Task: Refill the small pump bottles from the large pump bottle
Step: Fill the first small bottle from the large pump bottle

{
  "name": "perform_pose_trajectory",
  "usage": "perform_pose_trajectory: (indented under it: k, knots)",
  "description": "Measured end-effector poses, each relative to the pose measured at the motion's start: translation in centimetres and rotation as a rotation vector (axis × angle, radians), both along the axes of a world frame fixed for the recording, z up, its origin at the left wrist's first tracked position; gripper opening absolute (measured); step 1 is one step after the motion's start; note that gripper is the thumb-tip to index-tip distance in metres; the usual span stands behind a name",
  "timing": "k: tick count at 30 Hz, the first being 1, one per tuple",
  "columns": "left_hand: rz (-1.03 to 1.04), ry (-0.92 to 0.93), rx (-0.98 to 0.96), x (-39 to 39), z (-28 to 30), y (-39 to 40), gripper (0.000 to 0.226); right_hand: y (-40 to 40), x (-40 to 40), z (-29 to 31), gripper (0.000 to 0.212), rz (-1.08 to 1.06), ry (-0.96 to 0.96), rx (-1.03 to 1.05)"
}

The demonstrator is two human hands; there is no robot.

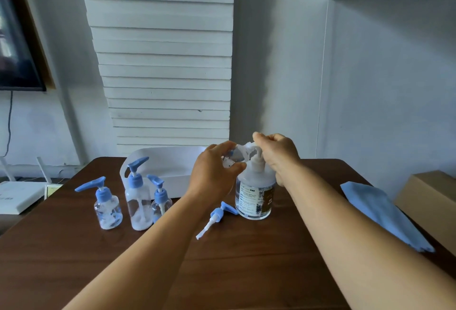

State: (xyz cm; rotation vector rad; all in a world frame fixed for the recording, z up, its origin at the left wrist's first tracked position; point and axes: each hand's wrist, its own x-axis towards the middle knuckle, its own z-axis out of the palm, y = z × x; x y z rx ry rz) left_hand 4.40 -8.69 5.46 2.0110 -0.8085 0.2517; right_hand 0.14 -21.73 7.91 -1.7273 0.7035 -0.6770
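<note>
Three small bottles (134,201) left of large bottle (255,194), loose pump (217,217) between — cloth (385,213) right

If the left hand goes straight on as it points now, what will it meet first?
Probably the large bottle's pump nozzle: the left hand holds a small bottle just beside it. Depth is unclear.

Single head-worn wide-angle view, facing forward and down across the table (246,272) toward the wall (283,62), close range.

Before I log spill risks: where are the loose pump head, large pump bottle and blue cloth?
loose pump head (216,216), head view, blue collar.
large pump bottle (255,197), head view, label.
blue cloth (380,213), head view, middle.
</note>
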Motion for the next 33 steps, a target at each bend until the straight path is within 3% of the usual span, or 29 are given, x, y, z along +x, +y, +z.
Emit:
perform_pose_trajectory:
  k: [15,21,33]
  knots:
    - [-0.001,0.008,0.023,0.1,0.2,0.1,0.033,0.3,-0.5,0.0,0.031,-0.008,-0.006,0.061]
    - [0.013,-0.004,0.059,0.0,-0.1,0.3,0.020,0.9,-0.4,-0.3,0.028,-0.019,0.011,0.014]
    - [0.010,0.002,0.041,-0.2,-0.4,0.3,0.033,0.6,-0.4,-0.4,0.024,-0.003,0.008,-0.033]
